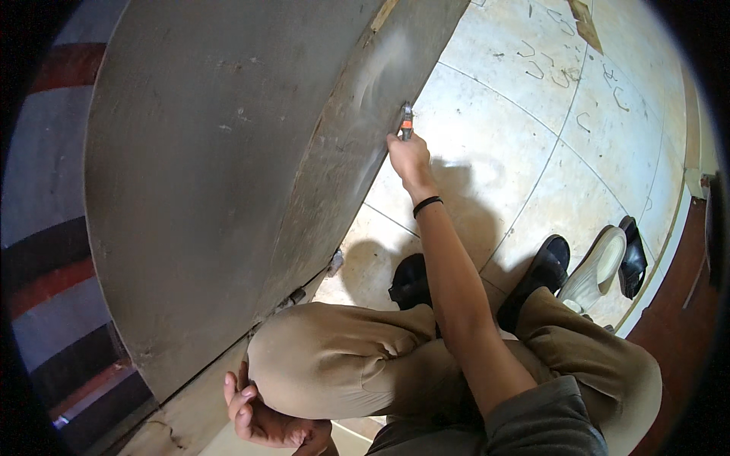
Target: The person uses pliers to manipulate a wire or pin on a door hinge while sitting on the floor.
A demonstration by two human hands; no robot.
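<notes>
My right hand [411, 161], a black band on its wrist, is closed round what look like pliers [407, 120] with a metal head and orange and dark grips. Their head is at the right edge of a large grey-brown panel [205, 182]; whether it bites on anything there is too small to tell. My left hand [270, 424] hangs beside my bent left knee, palm partly showing. Its fingers are loosely curled and apart, with nothing visible in them.
Bent pieces of wire [536, 70] lie scattered on the pale tiled floor [525, 137], near a scrap of wood [584, 26]. A dark shoe [631, 258] and a light shoe [597, 266] stand at the right. Striped fabric [53, 175] is beyond the panel at the left.
</notes>
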